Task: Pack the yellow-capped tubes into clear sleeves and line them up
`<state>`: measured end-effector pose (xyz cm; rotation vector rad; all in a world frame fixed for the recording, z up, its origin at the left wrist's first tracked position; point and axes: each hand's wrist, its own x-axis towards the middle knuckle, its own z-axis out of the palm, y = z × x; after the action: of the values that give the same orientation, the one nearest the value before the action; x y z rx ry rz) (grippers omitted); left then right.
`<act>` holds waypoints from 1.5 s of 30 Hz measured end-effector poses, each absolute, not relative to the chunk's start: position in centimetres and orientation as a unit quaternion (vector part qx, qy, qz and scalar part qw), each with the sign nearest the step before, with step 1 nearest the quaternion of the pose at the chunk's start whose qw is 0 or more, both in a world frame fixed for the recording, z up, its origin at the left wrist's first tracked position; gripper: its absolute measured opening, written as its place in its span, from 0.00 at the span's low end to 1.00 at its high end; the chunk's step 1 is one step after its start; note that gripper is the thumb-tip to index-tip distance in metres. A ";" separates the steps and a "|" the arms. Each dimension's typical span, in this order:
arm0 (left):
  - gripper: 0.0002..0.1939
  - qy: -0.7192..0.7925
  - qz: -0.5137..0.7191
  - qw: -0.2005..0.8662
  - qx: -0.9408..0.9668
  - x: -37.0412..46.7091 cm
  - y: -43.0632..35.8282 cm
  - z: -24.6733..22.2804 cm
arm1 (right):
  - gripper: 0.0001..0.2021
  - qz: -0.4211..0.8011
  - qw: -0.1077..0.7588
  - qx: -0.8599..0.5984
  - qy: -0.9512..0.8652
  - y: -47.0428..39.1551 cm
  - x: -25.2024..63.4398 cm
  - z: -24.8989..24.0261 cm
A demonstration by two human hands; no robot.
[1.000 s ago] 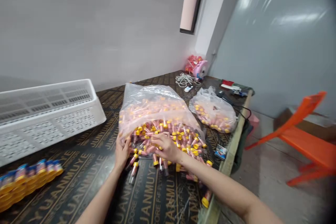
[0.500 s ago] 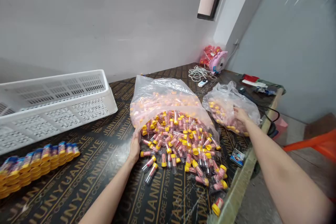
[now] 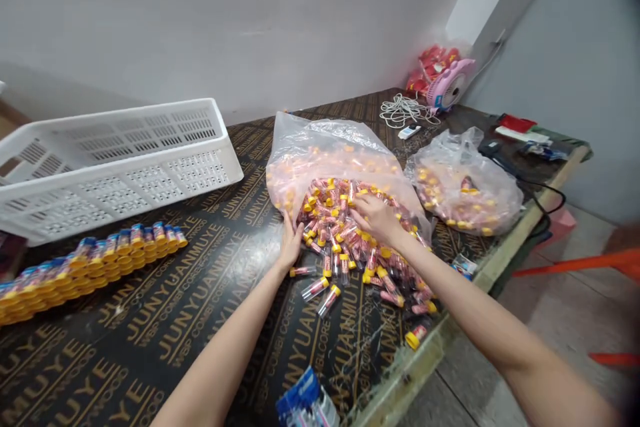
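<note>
Small clear tubes with yellow caps and pink contents [image 3: 345,260] spill from the mouth of a large translucent bag [image 3: 325,140] onto the dark printed table. My left hand [image 3: 290,243] rests at the left edge of the bag's mouth, fingers apart, beside the tubes. Over the heap, my right hand [image 3: 375,217] reaches in with its fingers spread and touches the tubes. A second translucent bag [image 3: 465,180] with similar tubes lies to the right, one tube on top of it.
At the left stand a white perforated crate [image 3: 125,173] and stacked rows of yellow-capped tubes [image 3: 100,267]. A pink fan [image 3: 450,83], white cable [image 3: 403,110] and red-filled bag are at the back. A blue packet [image 3: 307,400] lies near the front table edge.
My right hand has left the second bag and moved left onto the heap of tubes. The view has shifted, bringing more of the stacked rows and the blue packet into sight.
</note>
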<state>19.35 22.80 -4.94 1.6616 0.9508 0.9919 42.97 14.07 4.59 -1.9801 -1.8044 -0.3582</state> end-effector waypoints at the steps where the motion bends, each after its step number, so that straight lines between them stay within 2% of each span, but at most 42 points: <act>1: 0.39 0.408 0.392 0.447 0.693 19.6 21.8 -5.1 | 0.23 -0.114 0.197 -0.720 -0.656 15.2 41.9 4.5; 3: 0.40 0.437 0.368 0.408 0.712 20.2 19.9 -5.3 | 0.30 -0.089 0.159 -0.736 -0.652 16.8 41.0 4.5; 6: 0.35 0.444 0.341 0.413 0.718 20.8 17.7 -5.3 | 0.35 -0.051 0.106 -0.745 -0.656 17.0 40.8 4.6; 10: 0.29 0.404 0.342 0.438 0.726 21.0 15.9 -4.8 | 0.36 -0.013 0.067 -0.733 -0.677 13.9 39.6 3.7; 16: 0.30 0.367 0.340 0.457 0.735 20.3 12.3 -4.9 | 0.35 0.006 0.072 -0.708 -0.703 8.7 37.4 3.3; 18: 0.30 0.356 0.331 0.459 0.743 19.8 11.2 -4.9 | 0.30 -0.008 0.096 -0.692 -0.715 6.5 37.5 3.6; 20: 0.29 0.353 0.327 0.457 0.748 19.4 10.3 -4.9 | 0.25 -0.054 0.162 -0.696 -0.698 3.4 37.5 3.3; 23: 0.29 0.368 0.311 0.468 0.741 19.0 9.2 -4.8 | 0.28 -0.130 0.288 -0.785 -0.533 -2.2 36.4 0.9; 24: 0.29 0.375 0.306 0.472 0.737 19.0 8.8 -4.7 | 0.29 -0.125 0.296 -0.804 -0.501 -4.0 35.7 -0.3; 26: 0.30 0.386 0.302 0.475 0.731 19.0 7.7 -4.6 | 0.31 -0.091 0.246 -0.828 -0.496 -6.8 33.9 -2.7; 29: 0.32 0.388 0.301 0.484 0.724 19.0 6.2 -4.3 | 0.25 -0.059 0.204 -0.825 -0.524 -8.8 31.7 -4.7; 33: 0.35 0.395 0.269 0.523 0.706 18.4 5.3 -3.6 | 0.15 -0.062 0.315 -0.809 -0.492 -8.2 31.4 -3.8; 35: 0.36 0.396 0.260 0.544 0.692 18.0 5.3 -3.3 | 0.14 -0.066 0.365 -0.784 -0.498 -7.2 31.7 -2.5; 37: 0.36 0.387 0.262 0.570 0.675 17.6 5.6 -3.0 | 0.14 -0.069 0.379 -0.755 -0.530 -5.7 31.7 -1.1; 40: 0.33 0.377 0.289 0.621 0.623 16.7 6.2 -2.7 | 0.15 -0.053 0.351 -0.718 -0.598 -2.9 30.8 0.6; 43: 0.29 0.365 0.311 0.653 0.586 14.3 6.4 -2.0 | 0.15 -0.032 0.261 -0.697 -0.667 -0.2 29.1 1.5; 45: 0.26 0.368 0.294 0.638 0.609 11.7 5.7 -1.3 | 0.14 -0.020 0.209 -0.679 -0.704 0.9 27.8 1.6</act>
<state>11.70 5.74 -1.33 1.3914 0.8403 0.6700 27.82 0.93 1.65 -1.8879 -1.9585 -0.0568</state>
